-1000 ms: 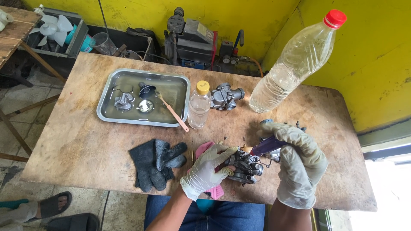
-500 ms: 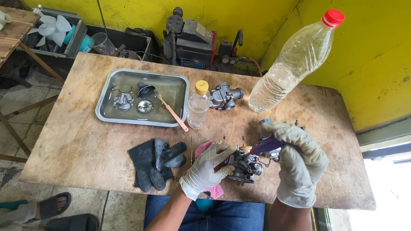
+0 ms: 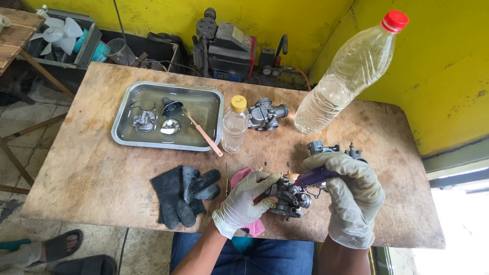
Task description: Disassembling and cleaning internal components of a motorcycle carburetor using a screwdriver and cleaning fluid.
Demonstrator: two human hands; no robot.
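Wood, worn and scratched, makes up the tabletop (image 3: 91,178), whose front-left stretch lies bare up to its edge. Toward the back left sits a shallow rectangular metal tray (image 3: 118,122) with rounded corners, holding cloudy liquid, small grey metal parts and a thin pink-handled brush (image 3: 204,134) that leans out over the tray's right rim. Just in front, a pair of dark, coarse knitted gloves (image 3: 184,194) lies crumpled near the front edge. Beside the tray stands a small clear plastic bottle with a yellow cap (image 3: 235,126), and next to it a grey cast-metal carburetor (image 3: 266,114).

At the front centre, the left hand (image 3: 243,203), in a pale, wrinkled rubber glove, has its fingers clenched around a dark grey metal carburetor body (image 3: 288,197), which rests on the tabletop close to the front edge, beside a pink cloth (image 3: 240,178). The right hand (image 3: 352,197), gloved alike, grips a purple-handled tool (image 3: 315,177) whose tip meets the carburetor body. Behind it a large clear plastic bottle with a red cap (image 3: 346,75) stands. Open wood remains at the far right corner.
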